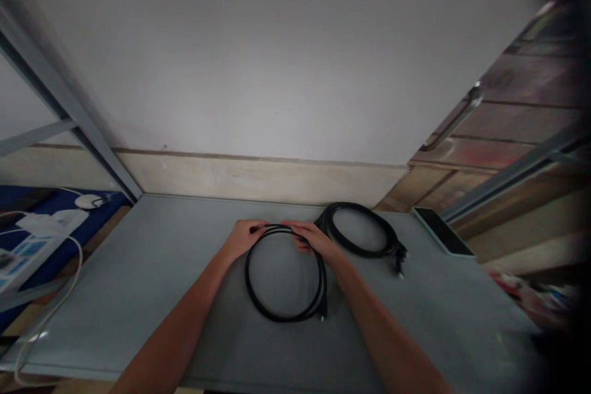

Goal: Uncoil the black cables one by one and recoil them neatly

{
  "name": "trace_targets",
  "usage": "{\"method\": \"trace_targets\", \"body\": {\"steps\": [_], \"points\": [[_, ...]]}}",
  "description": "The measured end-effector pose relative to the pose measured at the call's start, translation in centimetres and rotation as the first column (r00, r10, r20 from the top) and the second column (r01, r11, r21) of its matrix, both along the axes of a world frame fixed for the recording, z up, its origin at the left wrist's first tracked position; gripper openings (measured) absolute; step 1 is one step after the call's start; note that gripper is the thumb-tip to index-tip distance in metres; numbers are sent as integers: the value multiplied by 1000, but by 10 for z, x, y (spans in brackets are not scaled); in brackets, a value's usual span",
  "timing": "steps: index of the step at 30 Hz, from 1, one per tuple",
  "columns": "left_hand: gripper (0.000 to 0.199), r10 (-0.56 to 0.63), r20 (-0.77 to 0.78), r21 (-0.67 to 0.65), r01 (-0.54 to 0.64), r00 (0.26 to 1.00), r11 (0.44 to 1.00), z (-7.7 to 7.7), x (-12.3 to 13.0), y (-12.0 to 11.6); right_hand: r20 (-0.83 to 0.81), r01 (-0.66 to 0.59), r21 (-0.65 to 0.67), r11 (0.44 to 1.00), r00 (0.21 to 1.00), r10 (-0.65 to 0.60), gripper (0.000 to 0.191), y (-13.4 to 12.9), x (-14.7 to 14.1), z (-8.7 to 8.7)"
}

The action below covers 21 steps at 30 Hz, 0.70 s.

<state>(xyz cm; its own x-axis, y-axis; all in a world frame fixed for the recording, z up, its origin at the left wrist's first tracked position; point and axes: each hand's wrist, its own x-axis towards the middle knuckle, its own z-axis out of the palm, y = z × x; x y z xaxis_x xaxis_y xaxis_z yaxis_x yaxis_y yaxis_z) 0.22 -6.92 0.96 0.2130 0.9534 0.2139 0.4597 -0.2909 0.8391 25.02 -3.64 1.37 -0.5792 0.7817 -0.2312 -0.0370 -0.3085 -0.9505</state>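
A black cable (284,319) with a plug at its lower right lies looped in a ring in front of me. At the upper left of the ring, my left hand (244,237) is closed on the cable, its fingers around the strands. My right hand (314,238) grips the same loop at the upper right, thumb and fingers pinching it. Between the two hands the strands run side by side, slightly apart. Just beyond my right hand rests a second coiled black cable (360,251), thicker, with its connector ends pointing right.
The grey tabletop (138,283) meets a white wall (277,74) at the back. A phone-like dark slab with a pale edge (443,232) lies at the far right. Metal posts (92,129) rise at both sides. On the left are a power strip (41,246) and a white cord (69,286).
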Motion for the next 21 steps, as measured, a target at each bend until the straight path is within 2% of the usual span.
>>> {"method": "trace_targets", "body": {"steps": [3, 6, 9, 11, 14, 17, 21], "points": [[34, -95, -11, -3, 95, 995, 995, 2, -2, -2, -43, -11, -52, 999, 999, 8, 51, -3, 2, 1], [36, -173, 14, -76, 173, 985, 982, 6, -7, -3, -8, -35, -83, 996, 999, 34, 43, -5, 6, 7], [37, -288, 16, -213, 284, 958, 935, 11, -12, -7, 88, -157, -98, 983, 982, 165, 41, -6, 11, 14], [37, -325, 16, -287, 316, 946, 904, 15, -17, -9, 131, -238, -127, 963, 958, 254, 44, -5, 15, 17], [36, -328, 34, -326, 320, 944, 889, 19, -26, -10, 153, -287, -158, 945, 938, 311, 47, -4, 20, 19], [36, -299, 19, -353, 286, 954, 891, 21, -35, -9, 111, -304, -125, 944, 942, 318, 51, -2, 23, 15], [41, -196, -3, -420, 176, 981, 890, 17, -37, -6, 38, -226, -56, 973, 973, 228, 52, 0, 24, 6]]}}
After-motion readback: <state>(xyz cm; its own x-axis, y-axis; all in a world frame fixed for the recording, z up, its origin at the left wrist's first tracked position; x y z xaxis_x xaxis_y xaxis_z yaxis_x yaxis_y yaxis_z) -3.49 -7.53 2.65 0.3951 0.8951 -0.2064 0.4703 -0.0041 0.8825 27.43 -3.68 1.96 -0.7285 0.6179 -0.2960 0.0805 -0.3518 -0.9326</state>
